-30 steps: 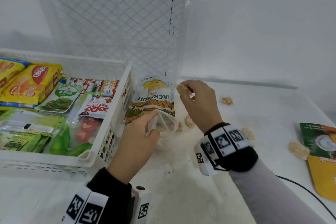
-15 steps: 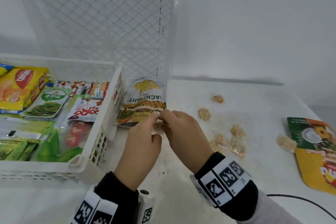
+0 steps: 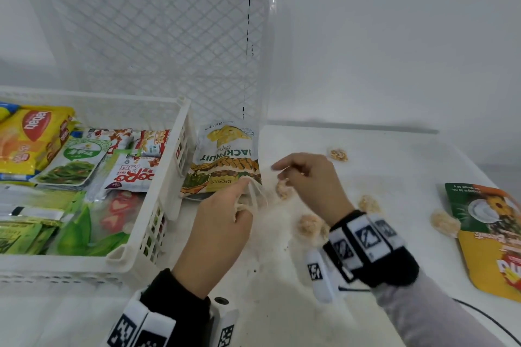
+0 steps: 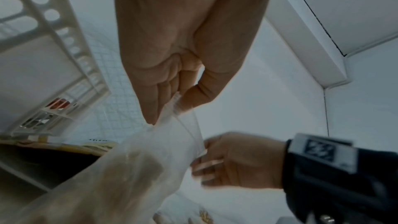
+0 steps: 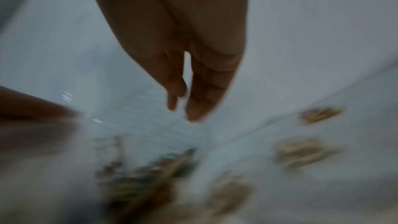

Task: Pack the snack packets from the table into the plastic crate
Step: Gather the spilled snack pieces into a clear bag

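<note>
While pinching a clear bag [image 4: 172, 142] open, left hand [image 3: 222, 222] gripping its rim; right hand [image 3: 310, 180] hovering just beside, fingers loosely curled, holding nothing, above the counter [image 3: 282, 304].

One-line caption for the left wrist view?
Left hand pinches the rim of a clear plastic bag while the right hand reaches toward it.

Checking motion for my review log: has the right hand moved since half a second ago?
Yes. The right hand has pulled right, away from the left hand and off the jackfruit packet toward the loose snacks.
</note>
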`<move>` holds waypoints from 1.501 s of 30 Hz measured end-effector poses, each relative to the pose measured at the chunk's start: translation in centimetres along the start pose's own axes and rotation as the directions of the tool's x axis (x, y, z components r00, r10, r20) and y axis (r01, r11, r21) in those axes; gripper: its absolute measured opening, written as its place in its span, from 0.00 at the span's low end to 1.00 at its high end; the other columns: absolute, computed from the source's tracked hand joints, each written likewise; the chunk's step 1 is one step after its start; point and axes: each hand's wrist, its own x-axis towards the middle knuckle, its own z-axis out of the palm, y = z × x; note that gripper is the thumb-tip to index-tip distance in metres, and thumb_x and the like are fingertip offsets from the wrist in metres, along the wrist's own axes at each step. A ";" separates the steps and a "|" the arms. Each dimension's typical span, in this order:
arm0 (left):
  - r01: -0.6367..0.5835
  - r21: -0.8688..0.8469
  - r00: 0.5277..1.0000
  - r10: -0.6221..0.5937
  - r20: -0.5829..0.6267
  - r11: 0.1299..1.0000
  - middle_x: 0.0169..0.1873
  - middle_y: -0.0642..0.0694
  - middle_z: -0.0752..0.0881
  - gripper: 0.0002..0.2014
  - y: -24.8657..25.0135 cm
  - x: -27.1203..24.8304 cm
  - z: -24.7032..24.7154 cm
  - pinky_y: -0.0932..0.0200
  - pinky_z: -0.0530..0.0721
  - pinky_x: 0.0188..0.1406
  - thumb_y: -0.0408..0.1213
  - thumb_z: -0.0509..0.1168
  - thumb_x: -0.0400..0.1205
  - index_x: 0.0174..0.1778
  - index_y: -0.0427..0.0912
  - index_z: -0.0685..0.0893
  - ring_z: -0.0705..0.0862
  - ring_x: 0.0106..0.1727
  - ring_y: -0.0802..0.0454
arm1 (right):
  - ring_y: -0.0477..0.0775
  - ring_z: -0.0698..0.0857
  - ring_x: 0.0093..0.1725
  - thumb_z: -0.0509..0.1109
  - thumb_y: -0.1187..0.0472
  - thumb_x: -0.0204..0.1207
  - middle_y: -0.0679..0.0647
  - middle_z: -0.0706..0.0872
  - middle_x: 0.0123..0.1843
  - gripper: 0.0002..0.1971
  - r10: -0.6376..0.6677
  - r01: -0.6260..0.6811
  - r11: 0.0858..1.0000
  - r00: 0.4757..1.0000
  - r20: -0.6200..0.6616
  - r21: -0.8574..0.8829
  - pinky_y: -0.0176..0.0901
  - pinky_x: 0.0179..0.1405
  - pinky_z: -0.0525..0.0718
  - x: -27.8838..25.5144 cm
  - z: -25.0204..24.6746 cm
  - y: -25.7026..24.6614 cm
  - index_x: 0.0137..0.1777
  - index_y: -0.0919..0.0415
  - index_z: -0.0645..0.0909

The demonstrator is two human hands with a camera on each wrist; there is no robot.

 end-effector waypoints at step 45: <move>-0.247 0.258 0.965 0.211 0.158 0.934 0.72 0.51 0.75 0.34 0.6 -0.1 -0.8 0.82 0.56 0.69 0.19 0.66 0.73 0.76 0.44 0.71 0.71 0.74 0.58 | 0.58 0.74 0.40 0.73 0.68 0.63 0.57 0.77 0.43 0.06 -0.462 0.388 0.674 0.885 0.051 -0.629 0.42 0.33 0.67 -5.8 3.9 -1.8 0.32 0.57 0.85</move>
